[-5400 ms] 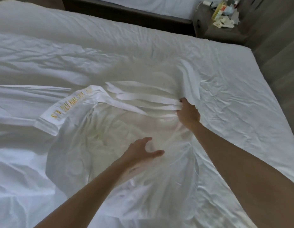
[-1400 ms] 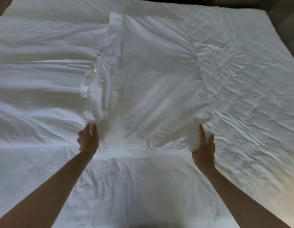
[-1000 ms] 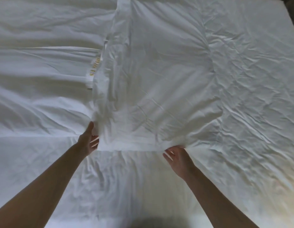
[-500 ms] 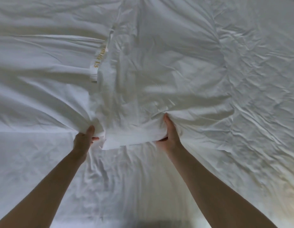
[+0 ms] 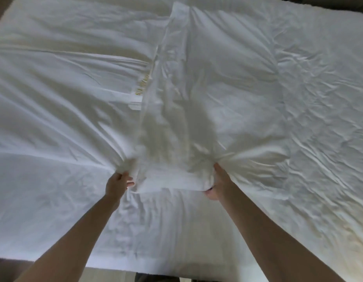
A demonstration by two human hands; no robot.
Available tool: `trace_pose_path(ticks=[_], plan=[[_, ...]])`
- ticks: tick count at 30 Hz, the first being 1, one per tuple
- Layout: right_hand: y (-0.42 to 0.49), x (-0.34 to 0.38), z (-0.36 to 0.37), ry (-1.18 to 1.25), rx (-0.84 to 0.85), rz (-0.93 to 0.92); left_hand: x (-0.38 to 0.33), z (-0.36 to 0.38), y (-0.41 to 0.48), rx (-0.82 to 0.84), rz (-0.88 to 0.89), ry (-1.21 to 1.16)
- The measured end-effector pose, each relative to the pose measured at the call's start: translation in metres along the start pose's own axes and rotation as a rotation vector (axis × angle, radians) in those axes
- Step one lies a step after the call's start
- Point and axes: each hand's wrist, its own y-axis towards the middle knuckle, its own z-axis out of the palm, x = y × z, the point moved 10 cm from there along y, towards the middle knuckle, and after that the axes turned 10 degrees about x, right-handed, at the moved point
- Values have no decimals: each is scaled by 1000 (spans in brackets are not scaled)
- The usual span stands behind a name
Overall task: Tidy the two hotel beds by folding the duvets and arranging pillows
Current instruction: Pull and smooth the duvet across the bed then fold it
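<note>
Pillow [image 5: 217, 88], white, lying mid-bed with its long axis running away from the viewer and its near short edge held by both hands. Both bare forearms reach forward from the lower corners and converge slightly.

Left hand [image 5: 117, 184]: fingers curled round bunched cloth at the pillow's near left corner. Whether duvet cloth is caught in the same grasp cannot be told.

Right hand [image 5: 220, 185]: closed on the near edge towards the right, thumb beneath and fingers buried in the fabric, which gathers into radiating creases at the grip.

The pillowcase is thin, smooth cotton-like cloth, loose along the left side where it forms a flat, slack flap. The filled part to the right is plump and rounded.

A band with gold lettering [image 5: 142, 87] shows just beside the flap's left edge.

The duvet [image 5: 54, 98], left of the pillow, lies in broad soft folds. The fitted sheet [image 5: 323, 123], right of it, is finely crumpled and flat.
</note>
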Motion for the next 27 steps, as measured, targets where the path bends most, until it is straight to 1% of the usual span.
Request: trace_pose_path(ticks=[2, 4, 6, 7, 8, 10, 11, 13, 15, 16, 17, 19, 21, 23, 24, 25, 26, 27], plan=[[-5, -3, -7, 36, -14, 80, 6, 13, 3, 33, -100, -23], [-14, -4, -14, 65, -8, 108, 2, 31, -3, 118, -155, -43], [-20, -3, -30, 91, -24, 98, -9, 49, -11, 228, -150, 19], [-23, 0, -40, 119, -47, 68, -21, 56, -14, 251, -110, 55], [-28, 5, -49, 177, -70, 30, -37, 62, -16, 241, -46, 91], [-35, 20, -68, 270, -110, -56, -66, 70, -15, 171, 60, 195], [-36, 28, -77, 296, -122, -95, -76, 72, -14, 135, 71, 229], [-37, 36, -87, 286, -120, -104, -81, 77, -6, 105, 53, 190], [-37, 39, -88, 256, -115, -76, -82, 85, -7, 113, 33, 145], [-38, 44, -87, 236, -117, -59, -84, 92, -9, 136, 35, 176], [-40, 51, -84, 231, -102, -56, -91, 98, -8, 140, 59, 230], [-46, 73, -70, 292, 14, -106, -128, 109, -18, 98, 150, 323], [-54, 99, -58, 413, 167, -211, -183, 111, -33, 31, 325, 313], [-61, 112, -53, 400, 259, -281, -235, 112, -49, 14, 544, 253], [-61, 109, -53, 375, 260, -277, -250, 114, -51, 14, 613, 258], [-60, 101, -53, 353, 237, -248, -255, 116, -48, 14, 643, 301], [-52, 89, -59, 343, 180, -203, -252, 117, -42, 10, 632, 383], [-47, 76, -67, 324, 103, -160, -237, 117, -29, 7, 562, 473]])
